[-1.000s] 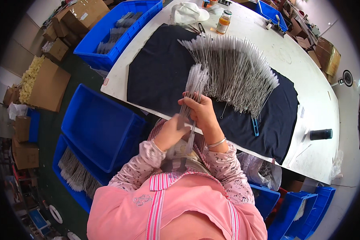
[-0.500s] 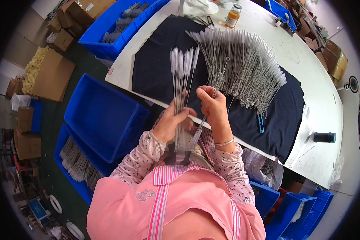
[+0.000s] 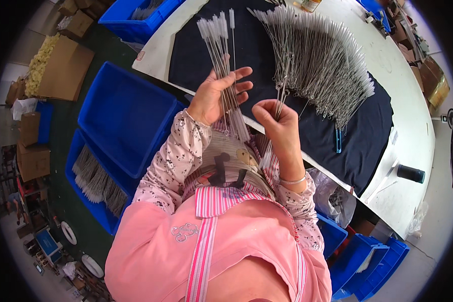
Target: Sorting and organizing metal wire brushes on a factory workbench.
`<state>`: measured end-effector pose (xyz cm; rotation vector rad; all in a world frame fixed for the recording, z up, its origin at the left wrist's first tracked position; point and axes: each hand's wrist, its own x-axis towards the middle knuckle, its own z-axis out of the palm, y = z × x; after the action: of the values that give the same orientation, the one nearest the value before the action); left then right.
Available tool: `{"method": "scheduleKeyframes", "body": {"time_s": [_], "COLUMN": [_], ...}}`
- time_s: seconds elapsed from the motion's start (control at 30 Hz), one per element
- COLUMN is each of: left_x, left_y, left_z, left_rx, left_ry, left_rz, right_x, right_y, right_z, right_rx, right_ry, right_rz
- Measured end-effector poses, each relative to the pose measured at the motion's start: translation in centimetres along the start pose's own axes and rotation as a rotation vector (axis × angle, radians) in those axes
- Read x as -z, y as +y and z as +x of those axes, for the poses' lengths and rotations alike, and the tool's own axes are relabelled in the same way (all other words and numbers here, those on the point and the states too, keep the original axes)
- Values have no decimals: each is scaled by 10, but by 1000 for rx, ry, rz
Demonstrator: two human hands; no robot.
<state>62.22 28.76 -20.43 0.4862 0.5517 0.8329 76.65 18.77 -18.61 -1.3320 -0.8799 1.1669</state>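
Think of a clock laid over the view. Near 12, the left hand [image 3: 211,98] loosely holds one bunch of thin brushes [image 3: 214,29]. Its fingers are spread wider now, and the white tips fan out. The right hand [image 3: 281,121], near 2, pinches a smaller bunch [image 3: 268,151] between thumb and fingers. A second ago the hands were close together; now there is a gap, so the brushes are in two lots. The left lot has its fluffy ends up. The right lot has its loops up and its fluffy ends down.

Now what things are made of. Between 8 and 9, a blue plastic tub [image 3: 99,217] holds more brushes [image 3: 98,178]. Another smooth blue tub [image 3: 128,116] leans over it near 10. Between 1 and 2, a big fan-shaped pile of brushes [image 3: 322,65], with shiny wire stems and soft white bristles, lies on soft, dark, wrinkly cloth [image 3: 365,146]. At 3, a dark, round tube [image 3: 410,173] rests on the hard white table [image 3: 418,131].
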Motion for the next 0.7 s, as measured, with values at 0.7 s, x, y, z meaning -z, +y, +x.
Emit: {"method": "scheduleKeyframes", "body": {"time_s": [0.7], "left_x": [-3], "left_y": [-4], "left_z": [6], "left_rx": [-15], "left_ry": [-138], "left_rz": [-17], "right_x": [1], "right_y": [16], "right_z": [7], "right_rx": [-20], "right_ry": [-119], "right_rz": [-201]}}
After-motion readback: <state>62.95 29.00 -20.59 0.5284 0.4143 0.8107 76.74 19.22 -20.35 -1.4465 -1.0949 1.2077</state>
